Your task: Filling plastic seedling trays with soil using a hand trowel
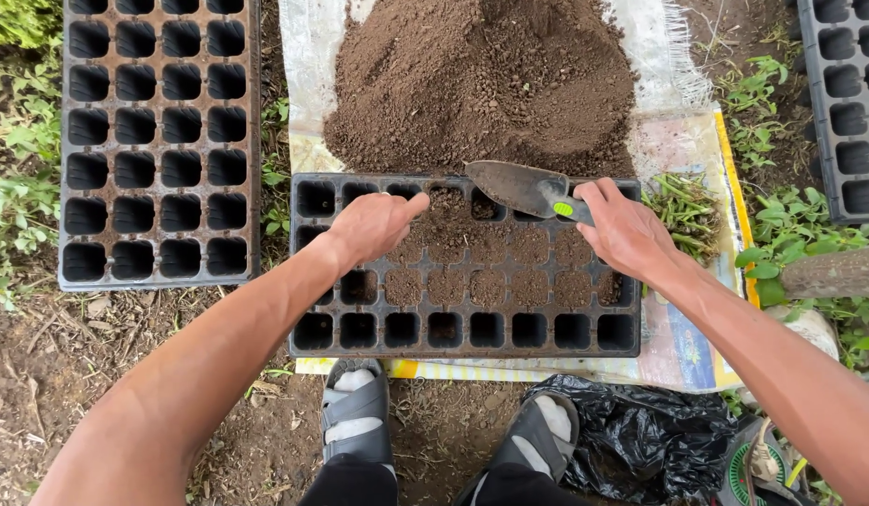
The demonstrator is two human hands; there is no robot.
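I see my left hand lying flat on the black seed tray in front of me. The fingers are almost straight and close together, and they press down on the brown dirt in the tray. This hand has nothing in it.

My right hand is curled tight around the handle of a small trowel. The handle has a bright green spot on it. The metal scoop points left and sits just over the back row of the tray, close to my left fingertips.

The tray lies across the middle of my view, on a white and yellow sack spread on the ground. Many of its middle cups are full of dirt. The front row of cups and a few at the left end look dark and hollow.

A big pile of soil sits on the sack right behind the tray, touching its back edge.

Another black tray lies on the ground to the left. A third tray shows at the right edge.

My two feet in grey sandals are just below the tray. A crumpled black plastic bag lies beside my right foot
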